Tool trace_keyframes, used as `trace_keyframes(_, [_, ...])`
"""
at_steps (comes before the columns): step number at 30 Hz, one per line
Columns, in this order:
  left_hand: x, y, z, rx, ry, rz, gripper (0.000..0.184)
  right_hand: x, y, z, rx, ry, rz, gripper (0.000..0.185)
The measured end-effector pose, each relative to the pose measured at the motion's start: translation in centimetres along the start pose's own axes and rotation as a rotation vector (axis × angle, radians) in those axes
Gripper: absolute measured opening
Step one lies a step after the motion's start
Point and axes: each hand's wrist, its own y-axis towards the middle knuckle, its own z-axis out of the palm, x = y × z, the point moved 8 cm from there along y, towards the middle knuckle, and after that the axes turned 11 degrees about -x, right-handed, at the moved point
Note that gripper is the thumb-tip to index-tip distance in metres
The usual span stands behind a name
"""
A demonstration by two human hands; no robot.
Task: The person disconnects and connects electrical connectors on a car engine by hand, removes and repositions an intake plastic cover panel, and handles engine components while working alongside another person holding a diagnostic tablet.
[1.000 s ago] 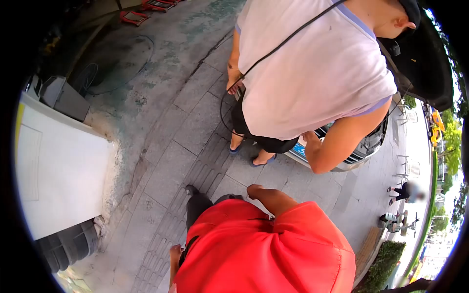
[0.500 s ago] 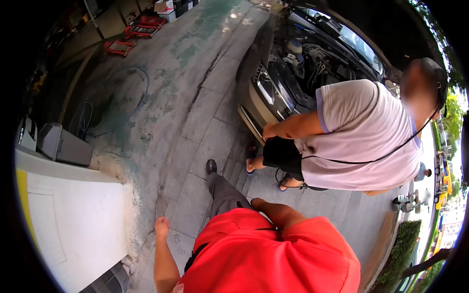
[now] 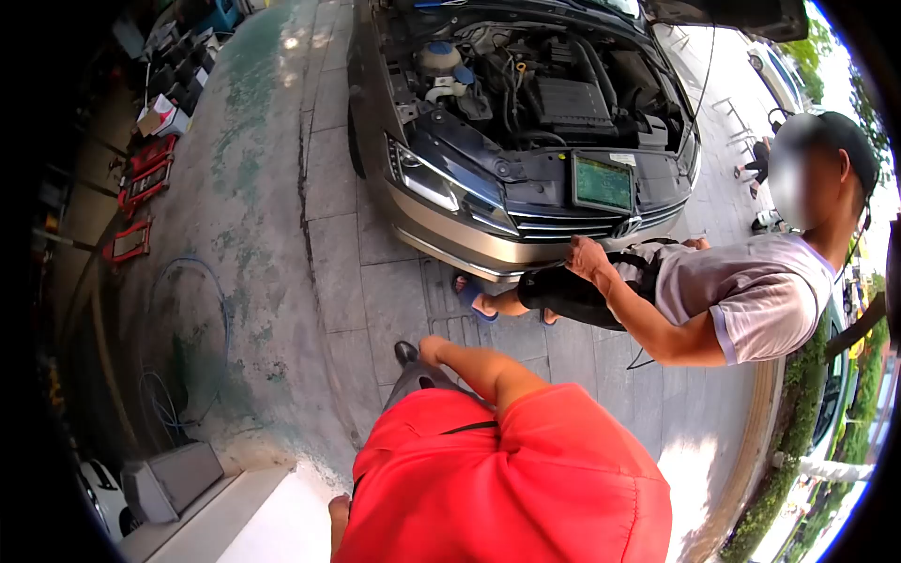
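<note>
My right hand (image 3: pixel 433 350) hangs in front of my red shirt (image 3: pixel 516 479), above the paving and near my black shoe (image 3: pixel 405 353). Its fingers look curled in, and nothing shows in them. At the lower left edge of the shirt, only a small part of my left arm (image 3: pixel 339 518) shows; the fingers cannot be made out. Ahead stands a brown car (image 3: pixel 450 246) with its bonnet raised and its engine (image 3: pixel 568 101) exposed. A tablet (image 3: pixel 603 183) with a green screen rests at the front edge of the engine bay. Neither hand touches the car.
A person in a pale T-shirt (image 3: pixel 765 281) and dark cap bends at the car's front right. Red floor jacks (image 3: pixel 145 183) and boxes line the left side. A blue hose (image 3: pixel 223 310) curls on the floor. A white wall (image 3: pixel 291 525) is close at lower left; a hedge (image 3: pixel 784 469) runs right.
The view has turned right and come closer to the car, and the tablet is now visible. My right hand has swung forward; my left has dropped back. The other person has straightened somewhat.
</note>
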Motion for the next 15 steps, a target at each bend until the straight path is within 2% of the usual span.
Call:
trace_keyframes(1, [-2.3, 1.1, -1.3, -0.034, -0.046, -0.056, 0.021, -0.1, 0.3, -2.1, -0.114, 0.062, 0.039, 0.030])
trace_keyframes(3, [-10.9, 2.0, -3.0, -0.242, 0.045, 0.061, 0.020, -1.7, 1.7, -2.6, -0.175, 0.116, 0.069, 0.035])
trace_keyframes(5, [-18.0, 4.4, -3.1, -0.242, -0.013, 0.148, 0.018, -3.0, 2.4, -2.8, -0.235, 0.171, 0.100, 0.041])
trace_keyframes(7, [-24.2, 7.4, -2.2, -0.148, 0.018, 0.248, 0.020, -5.3, 1.7, -2.9, -0.232, 0.232, 0.246, 0.042])
trace_keyframes(10, [-31.7, 9.5, 0.9, -0.094, 0.116, 0.373, 0.016, -7.4, -0.6, -2.9, -0.202, 0.143, 0.283, 0.044])
trace_keyframes(12, [-34.8, 10.2, 3.3, -0.037, 0.141, 0.405, 0.016, -10.6, 0.1, 0.8, -0.123, 0.114, 0.333, 0.044])
trace_keyframes(14, [-36.8, 11.6, 4.9, 0.019, 0.169, 0.441, 0.015, -12.2, -2.0, 0.8, -0.171, 0.235, 0.507, 0.045])
trace_keyframes(15, [-37.1, 12.5, 5.8, 0.081, 0.235, 0.433, 0.014, -12.2, -2.4, 0.6, -0.175, 0.242, 0.519, 0.045])
